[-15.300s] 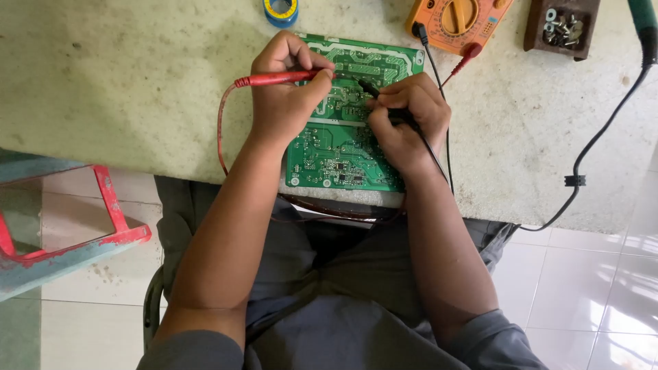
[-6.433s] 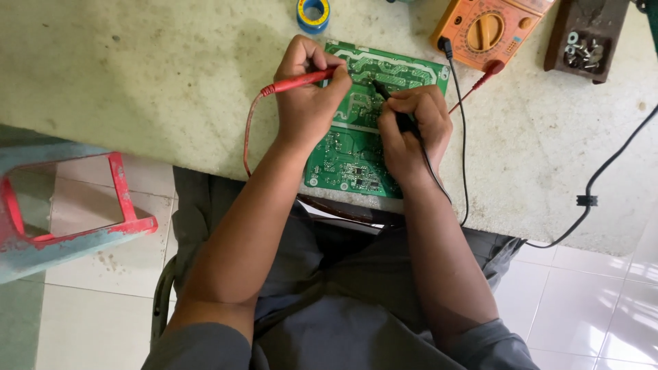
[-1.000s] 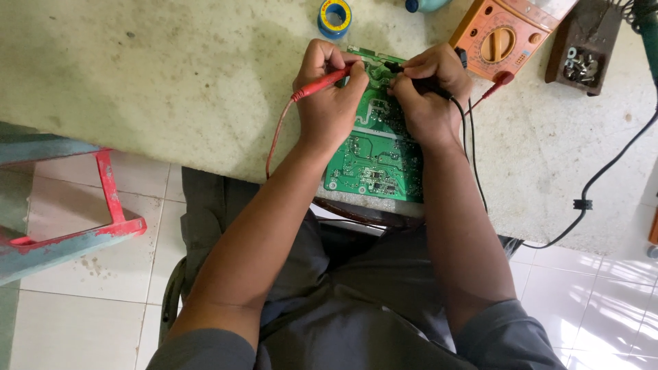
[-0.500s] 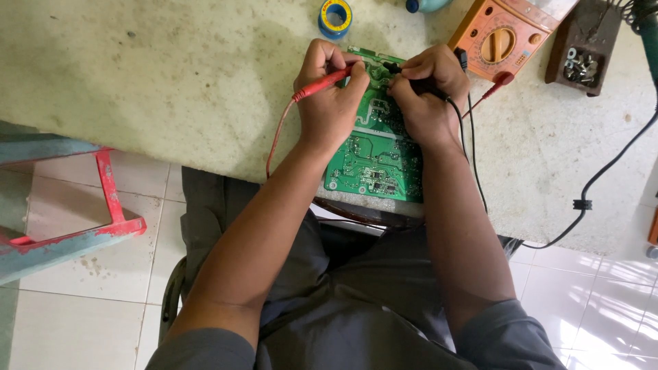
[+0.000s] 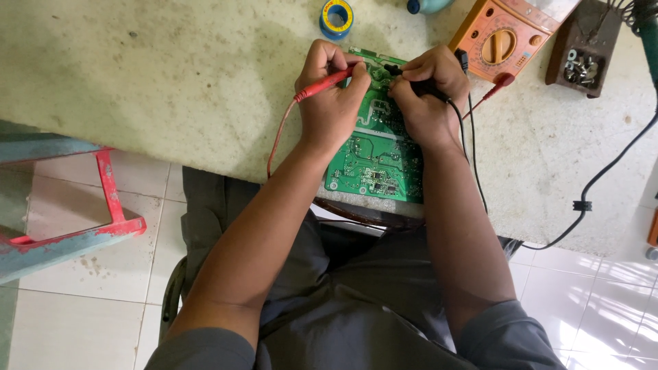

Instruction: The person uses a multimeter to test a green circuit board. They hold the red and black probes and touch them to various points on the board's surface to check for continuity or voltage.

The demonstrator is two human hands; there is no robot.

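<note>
Your left hand (image 5: pixel 332 103) and right hand (image 5: pixel 428 96) cover the circuit board's (image 5: pixel 373 161) upper half; both probe tips are hidden. At 1 o'clock, the orange multimeter (image 5: pixel 504 41) is cropped; its dial markings are unreadable.

Hands (image 5: pixel 380 103) with probes (image 5: pixel 322 85) on circuit board (image 5: pixel 375 159)

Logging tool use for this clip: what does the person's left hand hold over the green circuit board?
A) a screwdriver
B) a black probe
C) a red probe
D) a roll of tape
C: the left hand grips a red probe with its red lead trailing off, tip on the green circuit board.
</note>
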